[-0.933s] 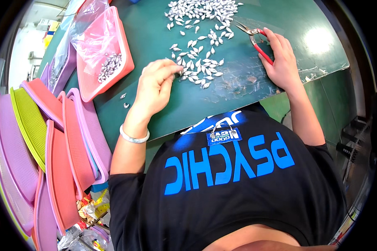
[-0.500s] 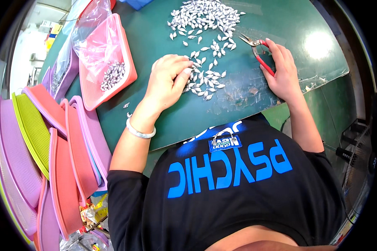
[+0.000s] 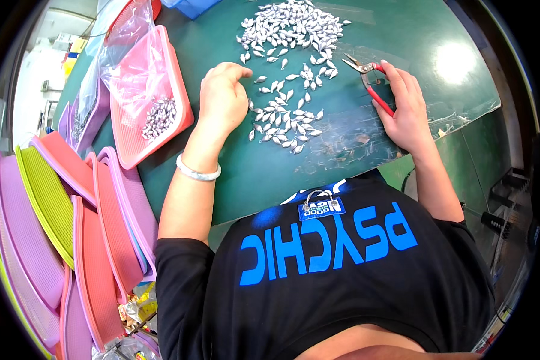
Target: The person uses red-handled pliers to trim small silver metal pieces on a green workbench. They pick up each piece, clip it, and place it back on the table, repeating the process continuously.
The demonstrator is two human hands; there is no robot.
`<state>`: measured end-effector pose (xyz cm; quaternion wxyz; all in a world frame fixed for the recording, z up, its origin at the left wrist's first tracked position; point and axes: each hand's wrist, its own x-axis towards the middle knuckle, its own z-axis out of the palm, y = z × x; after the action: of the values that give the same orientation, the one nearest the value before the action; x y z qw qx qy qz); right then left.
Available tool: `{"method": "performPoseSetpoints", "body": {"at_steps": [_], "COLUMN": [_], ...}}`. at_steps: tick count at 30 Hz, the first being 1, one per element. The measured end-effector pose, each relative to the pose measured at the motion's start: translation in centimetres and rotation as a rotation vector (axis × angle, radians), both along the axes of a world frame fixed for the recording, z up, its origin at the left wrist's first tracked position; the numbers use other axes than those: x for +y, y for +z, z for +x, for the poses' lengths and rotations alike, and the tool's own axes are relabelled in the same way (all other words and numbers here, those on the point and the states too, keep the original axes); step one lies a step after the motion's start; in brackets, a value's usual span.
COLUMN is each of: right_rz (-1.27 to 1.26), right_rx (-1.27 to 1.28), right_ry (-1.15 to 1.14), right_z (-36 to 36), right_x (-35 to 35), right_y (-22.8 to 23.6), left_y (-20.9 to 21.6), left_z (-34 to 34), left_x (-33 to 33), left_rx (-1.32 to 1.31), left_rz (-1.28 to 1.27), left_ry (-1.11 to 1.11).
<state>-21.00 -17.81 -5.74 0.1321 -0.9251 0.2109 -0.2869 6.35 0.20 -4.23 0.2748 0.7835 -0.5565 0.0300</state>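
My right hand (image 3: 405,111) is wrapped around the red handles of a pair of cutting pliers (image 3: 380,99); their metal jaws stand slightly apart and point to the far left, with nothing between them. Small silver teardrop-shaped metal pieces with tiny end loops, like fishing sinkers (image 3: 285,123), lie scattered between my hands. A denser heap of the same sinkers (image 3: 294,25) is farther back. My left hand (image 3: 223,99) has curled fingers, at the left edge of the scattered pieces, between them and the pink basket. Whatever its fingertips hold, if anything, is hidden. A pale bangle circles my left wrist.
The green tabletop (image 3: 366,144) is scuffed near its front edge. On its left stands a pink plastic basket (image 3: 183,99) with a clear bag and more sinkers inside, beside a purple basket (image 3: 97,117). Stacked colored baskets (image 3: 45,198) fill the lower left. A blue container (image 3: 198,7) sits far back.
My left hand has moved left and away from me, off the scattered sinkers, uncovering some of them. My right hand with the pliers has barely moved.
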Motion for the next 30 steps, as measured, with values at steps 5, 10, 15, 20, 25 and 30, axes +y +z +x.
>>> {"method": "performPoseSetpoints", "body": {"at_steps": [5, 10, 15, 20, 25, 30], "right_rz": [0.0, -0.011, -0.014, -0.02, 0.002, -0.007], "right_rx": [-0.008, -0.012, -0.01, -0.019, -0.019, -0.016], "right_ry": [0.003, 0.01, 0.008, 0.01, 0.012, 0.006], "right_z": [0.1, 0.2, 0.2, 0.2, 0.3, 0.3], "right_x": [0.1, 0.1, 0.1, 0.1, 0.1, 0.1], "right_y": [0.1, 0.2, 0.2, 0.2, 0.4, 0.3], "left_y": [0.0, 0.0, 0.0, 0.6, -0.1, -0.8], "left_z": [0.3, 0.4, -0.1, -0.3, 0.7, 1.1], "left_x": [0.3, 0.2, -0.1, -0.4, -1.5, -2.5], "left_rx": [0.044, 0.075, 0.114, 0.097, 0.017, -0.038], "left_rz": [-0.021, 0.015, -0.006, 0.167, -0.07, 0.064], "left_ry": [0.085, 0.063, 0.015, -0.05, 0.033, 0.045]}}
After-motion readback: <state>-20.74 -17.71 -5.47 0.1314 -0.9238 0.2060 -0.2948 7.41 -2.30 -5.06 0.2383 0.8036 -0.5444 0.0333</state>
